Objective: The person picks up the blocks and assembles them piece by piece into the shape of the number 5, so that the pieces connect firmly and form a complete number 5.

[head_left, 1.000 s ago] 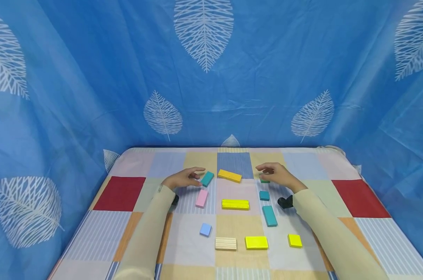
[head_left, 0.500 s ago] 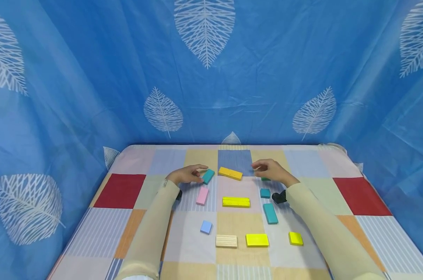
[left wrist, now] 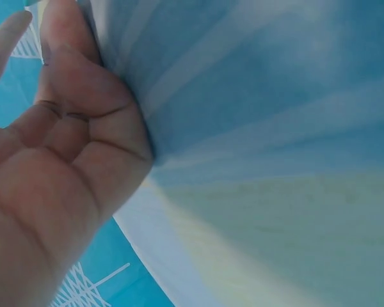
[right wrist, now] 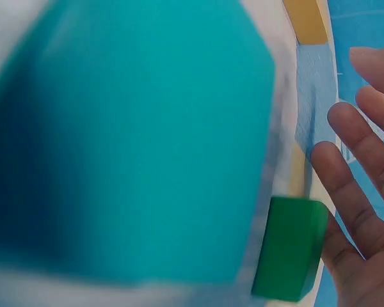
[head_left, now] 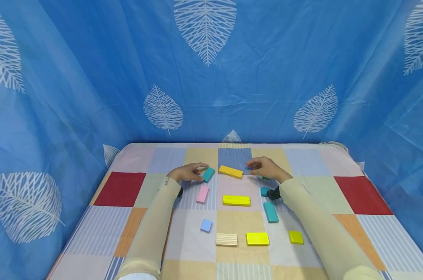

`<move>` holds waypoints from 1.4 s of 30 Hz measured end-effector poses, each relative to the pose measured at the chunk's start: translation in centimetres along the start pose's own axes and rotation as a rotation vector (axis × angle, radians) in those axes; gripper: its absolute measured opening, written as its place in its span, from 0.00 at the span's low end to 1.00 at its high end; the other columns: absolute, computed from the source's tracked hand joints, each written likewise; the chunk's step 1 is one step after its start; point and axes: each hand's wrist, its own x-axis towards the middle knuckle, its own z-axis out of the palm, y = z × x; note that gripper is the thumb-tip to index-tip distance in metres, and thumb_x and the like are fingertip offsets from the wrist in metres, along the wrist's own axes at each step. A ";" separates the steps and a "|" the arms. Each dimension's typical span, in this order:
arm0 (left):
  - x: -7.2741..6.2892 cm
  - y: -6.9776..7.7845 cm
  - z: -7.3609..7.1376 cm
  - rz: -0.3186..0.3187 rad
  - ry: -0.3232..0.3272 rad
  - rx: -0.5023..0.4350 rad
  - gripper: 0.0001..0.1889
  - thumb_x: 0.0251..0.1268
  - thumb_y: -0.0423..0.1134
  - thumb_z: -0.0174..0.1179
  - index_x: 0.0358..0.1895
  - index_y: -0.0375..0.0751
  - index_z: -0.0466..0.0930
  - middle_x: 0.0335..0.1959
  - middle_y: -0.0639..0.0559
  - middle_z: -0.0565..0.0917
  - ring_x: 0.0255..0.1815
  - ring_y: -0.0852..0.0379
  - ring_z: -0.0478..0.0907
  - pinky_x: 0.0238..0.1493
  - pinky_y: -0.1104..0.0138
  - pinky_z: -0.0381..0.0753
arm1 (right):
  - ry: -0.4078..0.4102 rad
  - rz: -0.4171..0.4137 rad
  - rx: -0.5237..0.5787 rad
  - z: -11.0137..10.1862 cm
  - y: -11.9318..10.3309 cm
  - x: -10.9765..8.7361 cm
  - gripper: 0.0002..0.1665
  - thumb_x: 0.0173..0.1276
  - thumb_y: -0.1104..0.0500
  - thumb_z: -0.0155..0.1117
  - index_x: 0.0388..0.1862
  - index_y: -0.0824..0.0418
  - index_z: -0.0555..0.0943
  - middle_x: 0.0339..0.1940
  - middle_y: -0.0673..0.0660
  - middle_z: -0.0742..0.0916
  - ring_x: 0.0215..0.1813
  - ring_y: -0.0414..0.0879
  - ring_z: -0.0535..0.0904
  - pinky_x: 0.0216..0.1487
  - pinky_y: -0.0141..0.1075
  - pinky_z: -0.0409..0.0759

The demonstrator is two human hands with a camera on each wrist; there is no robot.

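In the head view the left hand (head_left: 187, 172) pinches a teal block (head_left: 209, 174) at the back of the table, thumb low and index finger at its upper end. A sliver of that block shows at the top of the left wrist view. An orange-yellow block (head_left: 230, 172) lies to its right. The right hand (head_left: 266, 168), fingers spread and slightly bent, hovers just right of the orange-yellow block with nothing held. Beneath this hand lies a green block (right wrist: 290, 248), mostly hidden in the head view.
Nearer lie a pink block (head_left: 202, 194), long yellow block (head_left: 236, 200), small teal block (head_left: 265, 191), longer teal block (head_left: 271, 212), blue block (head_left: 206, 225), ridged wooden block (head_left: 227, 239), yellow block (head_left: 257, 238) and yellow square (head_left: 296, 237). Blue curtain (head_left: 211, 101) surrounds the patchwork cloth (head_left: 190, 249).
The right hand has moved left, away from the green block and towards the orange-yellow one. The left hand has come slightly right, closing in around the teal block. The blocks lie as before.
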 end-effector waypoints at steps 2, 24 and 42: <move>0.1 0.1 0.0 -0.008 0.001 -0.002 0.36 0.79 0.34 0.66 0.85 0.45 0.64 0.78 0.34 0.71 0.72 0.42 0.72 0.76 0.50 0.71 | -0.009 -0.007 0.003 0.1 -0.1 0.2 0.23 0.75 0.68 0.69 0.65 0.77 0.81 0.63 0.74 0.86 0.63 0.69 0.83 0.67 0.59 0.80; 0.3 0.6 -0.1 -0.031 -0.017 0.058 0.35 0.80 0.36 0.65 0.85 0.49 0.64 0.77 0.35 0.73 0.74 0.43 0.72 0.75 0.50 0.71 | -0.049 0.030 -0.057 2.0 -1.8 2.3 0.24 0.70 0.62 0.77 0.61 0.73 0.86 0.46 0.62 0.89 0.48 0.53 0.83 0.52 0.43 0.82; 0.4 0.5 0.5 -0.100 0.030 0.058 0.35 0.80 0.39 0.65 0.85 0.56 0.66 0.77 0.37 0.74 0.74 0.43 0.73 0.77 0.47 0.69 | -0.035 0.071 -0.116 2.1 -2.0 2.7 0.17 0.70 0.64 0.77 0.55 0.70 0.89 0.51 0.63 0.91 0.49 0.55 0.83 0.58 0.50 0.84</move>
